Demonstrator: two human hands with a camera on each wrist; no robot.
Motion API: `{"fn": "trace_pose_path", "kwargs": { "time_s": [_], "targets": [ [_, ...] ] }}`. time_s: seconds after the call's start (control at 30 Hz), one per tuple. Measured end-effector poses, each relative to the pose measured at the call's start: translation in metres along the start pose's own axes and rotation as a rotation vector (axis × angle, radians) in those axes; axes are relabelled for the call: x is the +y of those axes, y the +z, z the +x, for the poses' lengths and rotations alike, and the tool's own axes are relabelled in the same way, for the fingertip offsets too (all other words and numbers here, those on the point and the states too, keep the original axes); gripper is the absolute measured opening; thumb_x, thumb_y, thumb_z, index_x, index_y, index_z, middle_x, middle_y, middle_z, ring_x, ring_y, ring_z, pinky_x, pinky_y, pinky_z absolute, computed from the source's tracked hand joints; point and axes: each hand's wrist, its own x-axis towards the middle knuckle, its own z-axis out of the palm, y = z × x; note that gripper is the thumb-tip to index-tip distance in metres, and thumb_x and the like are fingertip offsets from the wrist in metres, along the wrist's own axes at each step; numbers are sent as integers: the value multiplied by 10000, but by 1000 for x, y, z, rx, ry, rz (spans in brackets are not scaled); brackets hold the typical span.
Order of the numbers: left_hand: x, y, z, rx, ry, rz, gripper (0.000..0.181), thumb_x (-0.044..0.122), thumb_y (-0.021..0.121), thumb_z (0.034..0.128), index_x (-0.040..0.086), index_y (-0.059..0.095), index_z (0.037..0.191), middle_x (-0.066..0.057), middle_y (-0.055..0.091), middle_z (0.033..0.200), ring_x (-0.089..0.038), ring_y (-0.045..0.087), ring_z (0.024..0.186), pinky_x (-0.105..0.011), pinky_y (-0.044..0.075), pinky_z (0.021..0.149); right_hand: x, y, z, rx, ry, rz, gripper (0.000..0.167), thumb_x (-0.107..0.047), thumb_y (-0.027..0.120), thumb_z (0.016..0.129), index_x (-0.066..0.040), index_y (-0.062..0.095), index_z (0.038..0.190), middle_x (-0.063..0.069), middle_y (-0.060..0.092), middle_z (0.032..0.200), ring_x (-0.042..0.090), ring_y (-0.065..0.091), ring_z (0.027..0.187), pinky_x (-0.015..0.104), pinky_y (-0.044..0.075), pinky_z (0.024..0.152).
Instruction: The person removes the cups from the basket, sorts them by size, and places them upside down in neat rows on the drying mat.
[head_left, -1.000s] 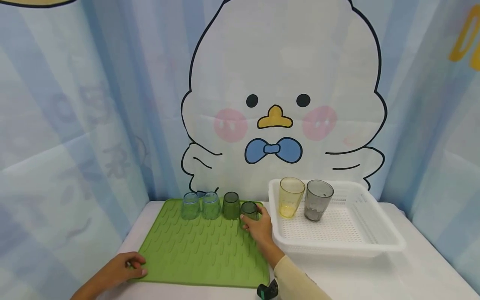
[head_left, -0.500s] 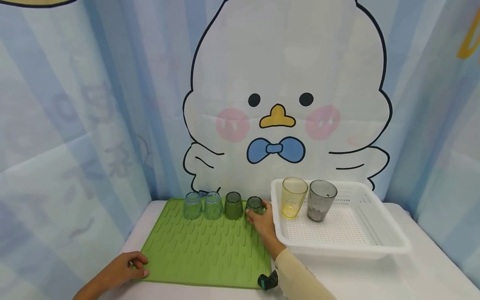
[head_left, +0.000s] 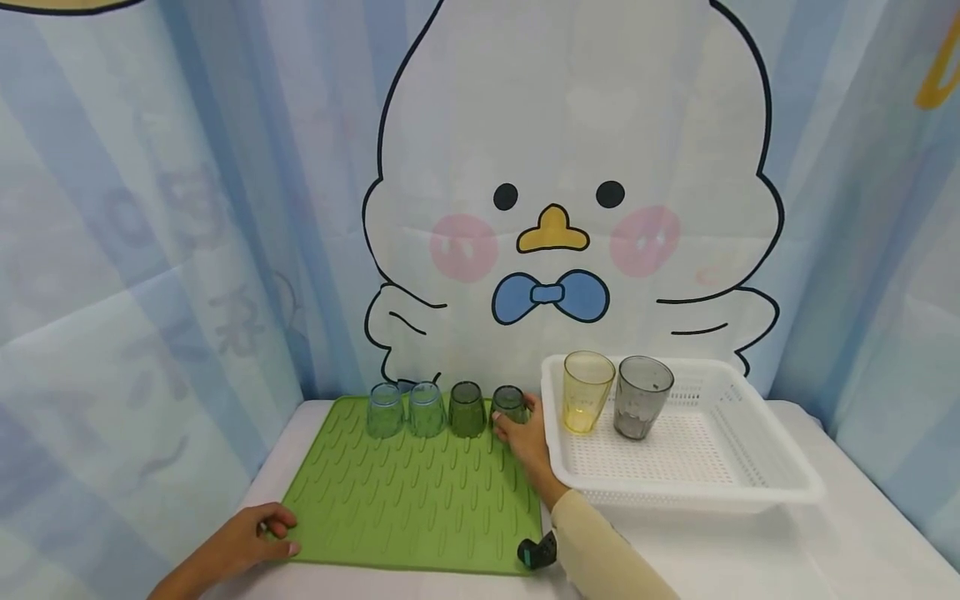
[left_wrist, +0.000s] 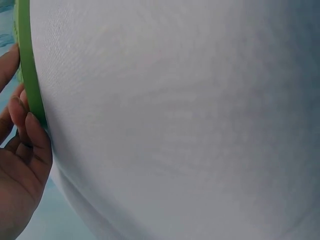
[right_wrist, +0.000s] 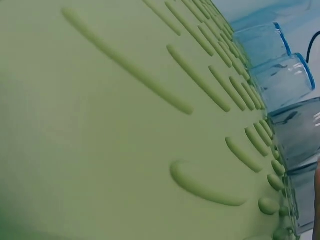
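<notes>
My right hand holds a dark grey glass upside down on the green ribbed drying mat, at its back right corner. To its left stand a dark green-looking glass and two blue-tinted glasses, one nearer and one at the far left, all inverted in a row. Only a sliver of a right finger shows in the right wrist view, against the last glass. At the mat's front left corner rests my left hand, fingers loosely bent, fingertips touching the mat's edge.
A white perforated basket stands right of the mat, holding a yellow glass and a grey glass, both mouth up. A small black device sits by the right sleeve. A printed curtain hangs behind the white table.
My right hand has shifted the dark grey glass slightly right, widening the gap to its neighbour. Over the last half second it stays in place. The left hand keeps its position.
</notes>
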Motion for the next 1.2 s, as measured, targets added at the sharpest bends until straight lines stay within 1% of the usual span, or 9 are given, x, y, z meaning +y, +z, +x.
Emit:
{"fn": "trace_pose_path", "kwargs": {
  "time_s": [0.2, 0.37, 0.6, 0.7, 0.87, 0.97, 1.03, 1.1, 1.2],
  "targets": [
    [-3, 2, 0, 21, -5, 5, 387, 239, 780, 872, -57, 641, 1078, -43, 596, 897, -118, 488, 753, -252, 421, 653, -1, 0, -2, 1, -21, -70, 769, -38, 702, 905, 54, 263, 1530, 299, 286, 1559, 342, 709, 949, 380, 586, 843],
    [-4, 3, 1, 27, 5, 7, 388, 243, 781, 874, -56, 640, 1077, -43, 597, 894, -103, 488, 750, -249, 422, 656, -4, -3, -11, 24, -61, -225, 865, -117, 746, 868, 31, 238, 1553, 283, 292, 1572, 471, 364, 1411, 570, 371, 1116],
    [-4, 3, 0, 29, 37, 18, 388, 243, 787, 869, -55, 637, 1066, -47, 595, 890, -68, 474, 742, -242, 415, 653, -7, -8, -30, -74, -52, -200, 963, -99, 721, 888, 31, 63, 1579, 328, 151, 1599, 444, 706, 892, 450, 592, 798],
    [-3, 2, -1, 40, 45, 32, 382, 243, 792, 863, -47, 643, 1061, -43, 600, 893, -44, 475, 747, -239, 420, 657, -8, -11, -40, -86, -48, -249, 1000, -107, 752, 867, 45, 61, 1573, 334, 153, 1600, 467, 618, 1148, 504, 512, 975],
    [0, 2, 0, 35, 33, 46, 373, 237, 782, 872, -49, 645, 1069, -41, 612, 911, -68, 497, 773, -243, 431, 665, -12, -20, -65, -122, -34, -337, 1048, -143, 818, 812, 51, 119, 1568, 312, 200, 1604, 484, 224, 1475, 620, 216, 1178],
    [2, 1, 1, 17, 7, 36, 382, 244, 769, 885, -57, 638, 1081, -42, 612, 925, -122, 510, 805, -259, 433, 672, -17, -25, -88, -185, -20, -399, 1063, -200, 843, 791, 28, 156, 1569, 299, 270, 1586, 484, 404, 1368, 632, 268, 1147],
    [3, 1, 2, 4, -13, 29, 393, 252, 764, 890, -62, 634, 1087, -42, 610, 931, -155, 516, 823, -271, 435, 678, -23, -31, -104, -263, -3, -415, 1058, -234, 844, 794, 5, 169, 1573, 311, 445, 1468, 404, 624, 1056, 575, 465, 994],
    [3, 1, 3, -5, -29, 23, 400, 257, 759, 893, -66, 633, 1093, -41, 608, 931, -175, 522, 834, -283, 438, 681, -31, -37, -119, -366, 19, -387, 1034, -249, 833, 813, -16, 175, 1575, 310, 572, 1308, 269, 652, 783, 457, 553, 795],
    [3, 2, 4, -8, -35, 30, 402, 264, 755, 896, -67, 633, 1090, -38, 611, 926, -185, 528, 840, -289, 444, 684, -50, -50, -137, -524, 61, -282, 935, -240, 799, 857, -48, 221, 1567, 288, 605, 1235, 117, 575, 581, 291, 488, 543]
  ]
}}
